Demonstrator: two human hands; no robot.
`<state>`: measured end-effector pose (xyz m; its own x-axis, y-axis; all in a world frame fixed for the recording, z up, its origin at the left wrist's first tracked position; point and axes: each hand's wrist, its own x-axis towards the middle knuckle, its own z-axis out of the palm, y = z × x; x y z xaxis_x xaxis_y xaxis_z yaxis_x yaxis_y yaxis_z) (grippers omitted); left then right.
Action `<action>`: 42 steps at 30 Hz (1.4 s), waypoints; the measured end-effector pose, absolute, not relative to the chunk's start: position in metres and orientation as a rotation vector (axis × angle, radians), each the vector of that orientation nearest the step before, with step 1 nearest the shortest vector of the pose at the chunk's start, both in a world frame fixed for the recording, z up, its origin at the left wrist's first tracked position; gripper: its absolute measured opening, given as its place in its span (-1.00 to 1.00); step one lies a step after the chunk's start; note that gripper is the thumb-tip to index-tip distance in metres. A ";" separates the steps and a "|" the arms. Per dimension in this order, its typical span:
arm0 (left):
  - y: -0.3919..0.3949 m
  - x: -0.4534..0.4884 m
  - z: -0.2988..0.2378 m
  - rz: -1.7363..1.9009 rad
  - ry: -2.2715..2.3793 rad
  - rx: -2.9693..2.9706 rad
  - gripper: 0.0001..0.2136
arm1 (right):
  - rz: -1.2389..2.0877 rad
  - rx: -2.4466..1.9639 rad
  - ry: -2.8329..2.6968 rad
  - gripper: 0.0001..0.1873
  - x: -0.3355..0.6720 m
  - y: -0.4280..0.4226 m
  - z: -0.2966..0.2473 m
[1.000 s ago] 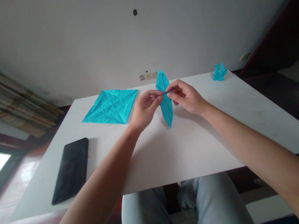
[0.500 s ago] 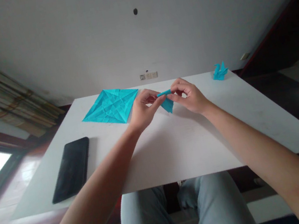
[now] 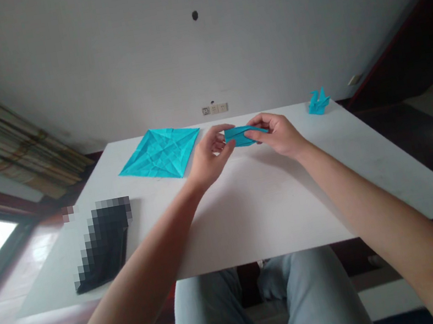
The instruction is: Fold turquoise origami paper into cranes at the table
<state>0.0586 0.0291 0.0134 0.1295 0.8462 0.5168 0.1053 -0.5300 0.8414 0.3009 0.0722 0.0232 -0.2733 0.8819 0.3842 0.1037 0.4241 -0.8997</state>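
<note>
A folded piece of blue paper (image 3: 240,135) lies almost level between my two hands, just above the far middle of the white table (image 3: 250,212). My left hand (image 3: 209,157) pinches its left end with thumb and fingers. My right hand (image 3: 276,133) pinches its right end, fingers curled over it.
A creased square sheet of blue paper (image 3: 160,153) lies flat at the far left of the table. A small finished blue paper figure (image 3: 317,101) stands at the far right corner. A dark flat object (image 3: 103,243) rests near the left front edge. My knees show below the table.
The folded paper stood upright between my fingers a second ago. It has been turned down and now lies sideways, and both hands have shifted slightly away from me.
</note>
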 end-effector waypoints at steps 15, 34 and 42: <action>0.039 0.055 0.005 1.306 0.913 1.440 -0.49 | 1.150 -0.768 -1.706 -0.27 0.298 0.060 0.030; 0.030 0.064 0.009 1.253 0.780 1.372 -0.38 | 0.929 -0.812 -1.711 -0.05 0.291 0.060 0.018; 0.034 0.064 0.008 1.281 0.735 1.326 -0.37 | 0.947 -0.738 -1.726 -0.36 0.290 0.052 0.029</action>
<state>0.0638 0.0342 0.0082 0.2233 0.9379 0.2656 -0.2442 -0.2100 0.9467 0.2902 0.0517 0.0287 -0.3216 0.8223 0.4695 0.0461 0.5088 -0.8596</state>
